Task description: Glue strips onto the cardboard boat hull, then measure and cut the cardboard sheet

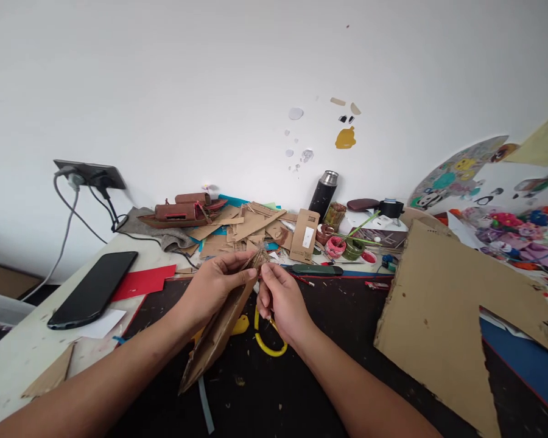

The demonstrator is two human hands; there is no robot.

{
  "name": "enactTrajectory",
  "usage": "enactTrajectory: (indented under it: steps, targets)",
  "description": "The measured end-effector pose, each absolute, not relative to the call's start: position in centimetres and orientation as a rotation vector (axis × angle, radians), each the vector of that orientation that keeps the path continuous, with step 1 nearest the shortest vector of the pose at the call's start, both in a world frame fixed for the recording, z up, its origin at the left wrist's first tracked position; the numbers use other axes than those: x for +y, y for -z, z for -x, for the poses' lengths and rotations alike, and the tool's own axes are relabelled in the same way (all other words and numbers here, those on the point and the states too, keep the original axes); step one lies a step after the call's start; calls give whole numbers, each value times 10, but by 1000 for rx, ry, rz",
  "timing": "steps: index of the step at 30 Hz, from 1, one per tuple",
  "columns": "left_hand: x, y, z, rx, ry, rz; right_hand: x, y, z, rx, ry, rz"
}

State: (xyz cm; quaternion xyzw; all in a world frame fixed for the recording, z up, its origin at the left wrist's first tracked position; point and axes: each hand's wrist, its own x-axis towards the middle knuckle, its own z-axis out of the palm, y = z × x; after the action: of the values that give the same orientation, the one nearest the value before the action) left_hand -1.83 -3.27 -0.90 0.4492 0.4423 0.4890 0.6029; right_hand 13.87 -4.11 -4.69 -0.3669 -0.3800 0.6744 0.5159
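Observation:
A long, narrow cardboard piece [221, 319], hollow like a boat hull, slants from the lower left up to my hands. My left hand [214, 278] is closed around its upper part, thumb along the near edge. At the piece's frayed far tip, my right hand [281, 292] pinches with thumb and fingers; whatever else lies between those fingertips is too small to make out. Below my right hand, partly covered, is a yellow-handled tool [271, 351], seemingly scissors. Another yellow object [240, 325] is half hidden behind the cardboard piece.
Cardboard scraps [256, 225] pile up by the wall beside a brown model boat [178, 213]. Paint jars [335, 246] and a black thermos [323, 193] stand at the back. A large cardboard sheet [438, 304] lies right, a black phone [94, 289] left. A green box cutter [317, 269] lies ahead.

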Motion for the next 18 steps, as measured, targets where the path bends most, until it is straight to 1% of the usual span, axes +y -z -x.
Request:
enactTrajectory:
  steps: [7,18]
  targets:
    - [-30,6,28,1067,-1170,-1021,-40,41,-141,-892,-1598,900]
    - [-34,-7,27,1082,-1197,-1033,-41,46,-139,-907,-1632,908]
